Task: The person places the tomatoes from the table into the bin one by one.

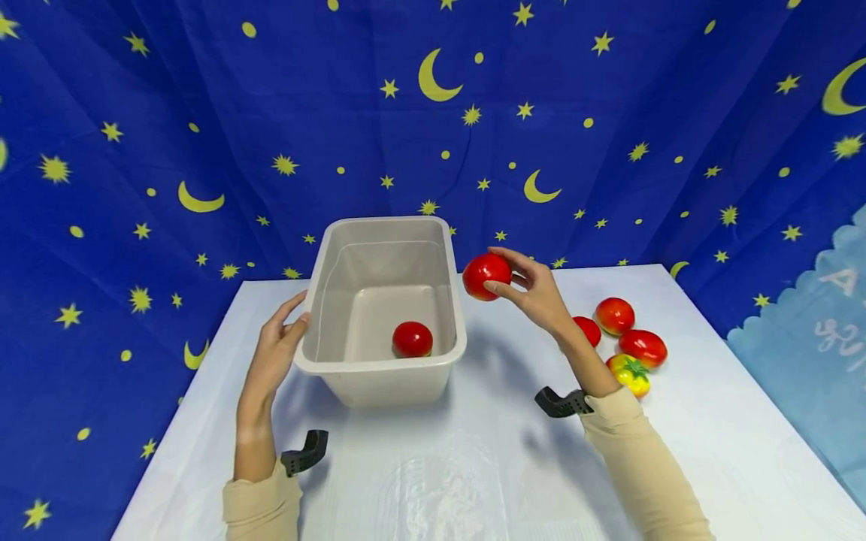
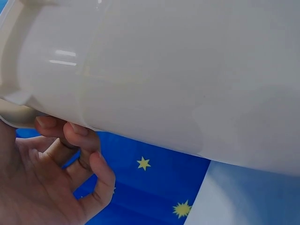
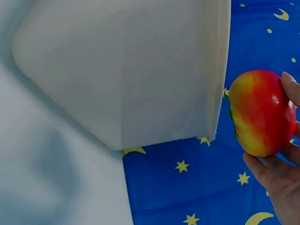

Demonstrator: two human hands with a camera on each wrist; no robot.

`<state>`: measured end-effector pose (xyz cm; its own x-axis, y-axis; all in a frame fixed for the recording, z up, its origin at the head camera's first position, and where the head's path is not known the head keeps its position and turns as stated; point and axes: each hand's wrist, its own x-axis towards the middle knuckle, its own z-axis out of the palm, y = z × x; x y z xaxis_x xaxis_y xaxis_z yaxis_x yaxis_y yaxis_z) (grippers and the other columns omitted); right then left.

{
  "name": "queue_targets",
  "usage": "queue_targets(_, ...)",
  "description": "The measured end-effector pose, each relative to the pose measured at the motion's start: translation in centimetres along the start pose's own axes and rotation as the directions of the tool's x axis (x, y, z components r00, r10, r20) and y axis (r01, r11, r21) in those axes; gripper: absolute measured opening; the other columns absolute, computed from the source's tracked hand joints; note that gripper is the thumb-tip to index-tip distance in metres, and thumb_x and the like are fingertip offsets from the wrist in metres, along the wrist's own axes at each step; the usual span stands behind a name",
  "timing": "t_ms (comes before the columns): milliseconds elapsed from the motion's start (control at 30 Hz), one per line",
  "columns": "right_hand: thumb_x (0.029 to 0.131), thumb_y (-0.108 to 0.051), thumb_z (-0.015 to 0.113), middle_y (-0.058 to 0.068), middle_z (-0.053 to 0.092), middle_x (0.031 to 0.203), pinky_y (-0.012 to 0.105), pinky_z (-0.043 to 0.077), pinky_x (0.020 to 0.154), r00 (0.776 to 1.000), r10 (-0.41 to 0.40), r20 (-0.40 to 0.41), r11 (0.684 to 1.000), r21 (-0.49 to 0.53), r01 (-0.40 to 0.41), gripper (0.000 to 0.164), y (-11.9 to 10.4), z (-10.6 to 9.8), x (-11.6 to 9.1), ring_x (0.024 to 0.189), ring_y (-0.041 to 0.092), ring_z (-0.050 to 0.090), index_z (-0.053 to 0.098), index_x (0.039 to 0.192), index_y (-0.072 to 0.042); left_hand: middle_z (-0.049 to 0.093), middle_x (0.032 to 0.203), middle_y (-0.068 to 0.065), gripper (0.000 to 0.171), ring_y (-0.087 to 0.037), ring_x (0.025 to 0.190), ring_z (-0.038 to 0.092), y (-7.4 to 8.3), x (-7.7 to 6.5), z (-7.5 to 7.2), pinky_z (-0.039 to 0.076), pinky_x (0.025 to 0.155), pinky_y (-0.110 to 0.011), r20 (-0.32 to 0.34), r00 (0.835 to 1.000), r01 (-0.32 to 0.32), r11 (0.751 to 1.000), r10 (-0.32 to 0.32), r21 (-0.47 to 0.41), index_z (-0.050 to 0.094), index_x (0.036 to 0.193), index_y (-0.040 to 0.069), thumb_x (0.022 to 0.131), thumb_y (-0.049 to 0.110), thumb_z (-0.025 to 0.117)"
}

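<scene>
A light grey plastic bin (image 1: 382, 387) stands on the table, with one red toy tomato (image 1: 412, 340) lying inside near its front right corner. My left hand (image 1: 272, 353) grips the bin's left rim, the thumb over the edge; in the left wrist view its curled fingers (image 2: 80, 130) touch the bin just under the rim. Beyond the right rim, my right hand (image 1: 537, 293) holds another toy tomato (image 1: 486, 276) in the air between thumb and fingers. From the right wrist, this tomato (image 3: 262, 112) shows red and yellow skin, its green leaves facing the bin.
To the right, several more toy tomatoes (image 1: 643, 348) sit in a cluster, one partly hidden behind my right forearm. One of them (image 1: 628, 374) turns its yellow, green-leaved side up. A white cloth covers the table (image 1: 473, 466); a blue star-patterned curtain (image 1: 379, 98) hangs behind it.
</scene>
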<state>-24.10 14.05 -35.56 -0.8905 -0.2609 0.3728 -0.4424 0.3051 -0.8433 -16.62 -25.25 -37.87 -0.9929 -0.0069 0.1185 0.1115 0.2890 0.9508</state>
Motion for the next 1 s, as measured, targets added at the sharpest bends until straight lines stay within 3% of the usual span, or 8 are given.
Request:
queue_targets(167, 0.090, -0.014, 0.072, 0.012, 0.055, 0.138, 0.040, 0.047, 0.100, 1.000, -0.015, 0.017, 1.000, -0.012, 0.016, 0.054, -1.1, 0.3, 0.7, 0.123, 0.028, 0.054, 0.053, 0.140, -0.008, 0.069, 0.093, 0.011, 0.052, -0.002, 0.079, 0.066, 0.1, 0.0, 0.0, 0.052, 0.073, -0.024, 0.000, 1.000, 0.006, 1.000, -0.006, 0.004, 0.034, 0.152, 0.008, 0.105, 0.028, 0.044)
queue_targets(300, 0.089, -0.011, 0.071, 0.014, 0.055, 0.138, 0.045, 0.047, 0.100, 0.999, -0.047, 0.025, 0.999, -0.011, 0.048, 0.054, -1.7, 0.7, 1.2, 0.123, 0.029, 0.055, 0.052, 0.140, -0.005, 0.071, 0.102, -0.002, 0.051, -0.002, 0.079, 0.066, 0.2, 0.0, 0.0, 0.052, 0.073, -0.024, 0.003, 1.000, 0.017, 1.000, -0.017, 0.007, 0.033, 0.152, 0.009, 0.105, 0.027, 0.044)
queue_targets(467, 0.089, -0.010, 0.072, 0.015, 0.056, 0.136, 0.039, 0.051, 0.095, 0.997, -0.078, 0.016, 0.997, -0.005, 0.078, 0.053, -2.3, 1.2, 2.0, 0.120, 0.029, 0.056, 0.053, 0.139, -0.004, 0.069, 0.110, -0.015, 0.051, -0.002, 0.080, 0.066, 0.3, 0.1, 0.0, 0.052, 0.073, -0.024, 0.001, 1.000, 0.026, 1.000, -0.026, 0.010, 0.032, 0.153, 0.010, 0.105, 0.026, 0.043)
queue_targets(600, 0.089, -0.011, 0.071, 0.015, 0.056, 0.135, 0.034, 0.052, 0.092, 0.996, -0.091, 0.018, 0.996, 0.014, 0.091, 0.053, -3.0, 1.7, 2.6, 0.119, 0.028, 0.056, 0.053, 0.139, -0.004, 0.067, 0.113, -0.022, 0.051, -0.004, 0.080, 0.067, 0.3, 0.1, 0.0, 0.052, 0.072, -0.025, -0.002, 1.000, 0.026, 1.000, -0.026, 0.014, 0.032, 0.153, 0.010, 0.105, 0.026, 0.043)
queue_targets(767, 0.090, -0.009, 0.070, 0.016, 0.057, 0.133, 0.035, 0.052, 0.094, 0.993, -0.111, 0.038, 0.993, 0.055, 0.108, 0.052, -3.6, 2.7, 3.5, 0.119, 0.028, 0.057, 0.053, 0.138, -0.002, 0.067, 0.113, -0.024, 0.051, -0.006, 0.081, 0.067, 0.2, 0.1, 0.0, 0.052, 0.072, -0.025, -0.004, 1.000, 0.023, 1.000, -0.023, 0.018, 0.032, 0.153, 0.010, 0.105, 0.026, 0.043)
queue_targets(1000, 0.090, -0.007, 0.069, 0.016, 0.057, 0.134, 0.038, 0.050, 0.097, 0.990, -0.125, 0.073, 0.989, 0.091, 0.118, 0.052, -3.6, 4.2, 4.6, 0.119, 0.029, 0.058, 0.052, 0.138, -0.001, 0.062, 0.119, -0.032, 0.051, 0.000, 0.080, 0.065, 0.1, 0.0, 0.0, 0.052, 0.072, -0.025, -0.008, 1.000, 0.012, 1.000, -0.012, 0.015, 0.032, 0.152, 0.009, 0.105, 0.025, 0.043)
